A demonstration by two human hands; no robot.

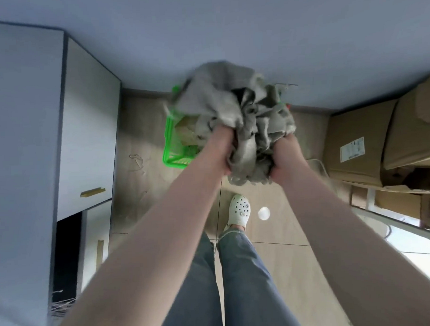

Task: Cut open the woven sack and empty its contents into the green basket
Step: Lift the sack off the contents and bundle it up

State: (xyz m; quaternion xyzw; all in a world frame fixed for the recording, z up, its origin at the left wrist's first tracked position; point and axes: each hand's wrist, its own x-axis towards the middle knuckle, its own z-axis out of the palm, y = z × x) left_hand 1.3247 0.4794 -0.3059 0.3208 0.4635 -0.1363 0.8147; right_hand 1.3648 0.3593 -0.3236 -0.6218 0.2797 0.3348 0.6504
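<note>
A crumpled grey woven sack [231, 105] is bunched up in front of me, held above the floor. My left hand [220, 150] grips its lower left folds and my right hand [281, 160] grips its lower right folds. Below and behind the sack stands the green basket [172, 150] on the floor near the wall, with pale material showing inside it. The sack hides most of the basket's right side. Motion blur softens the sack's upper edge.
White cabinets [85, 144] line the left side. Cardboard boxes [361, 141] are stacked on the right. My feet stand on the wooden floor, one in a white clog [239, 211]. Bits of string [136, 161] lie on the floor left of the basket.
</note>
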